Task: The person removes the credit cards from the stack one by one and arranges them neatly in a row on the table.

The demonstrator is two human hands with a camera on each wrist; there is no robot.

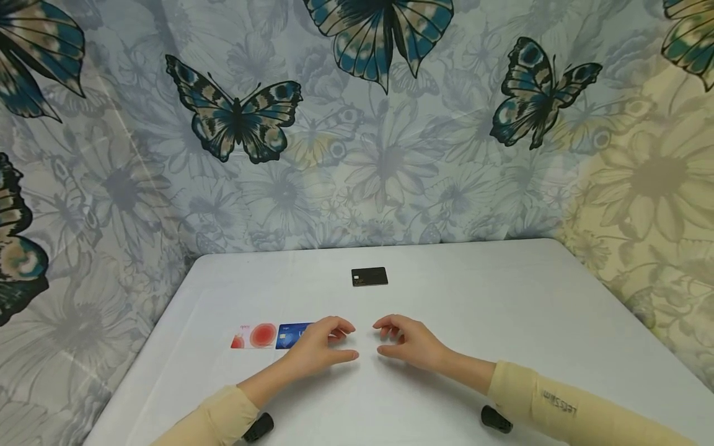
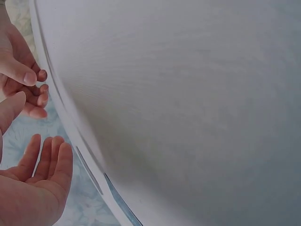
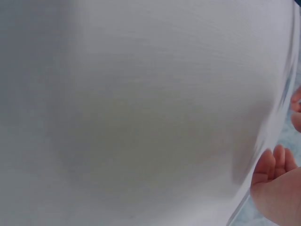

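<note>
My left hand (image 1: 321,342) hovers over the table with loosely bent fingers and nothing in its grasp, overlapping the right end of a blue card (image 1: 290,335) in the head view. Beside that card on the left lies a white card with a red circle (image 1: 263,335). Facing the left hand across a small gap, my right hand (image 1: 411,341) is also bare, its fingers relaxed and thumb apart. Farther back, a black card marked VIP (image 1: 370,277) lies flat. In the left wrist view the left palm (image 2: 33,197) shows; the right wrist view catches the right hand (image 3: 277,188) at its edge.
A white table (image 1: 502,297) spreads beneath the hands. Behind it hangs a butterfly-and-flower patterned cloth (image 1: 390,167). Dark wrist devices show below both forearms, the left (image 1: 259,427) and the right (image 1: 496,419), by the beige sleeves.
</note>
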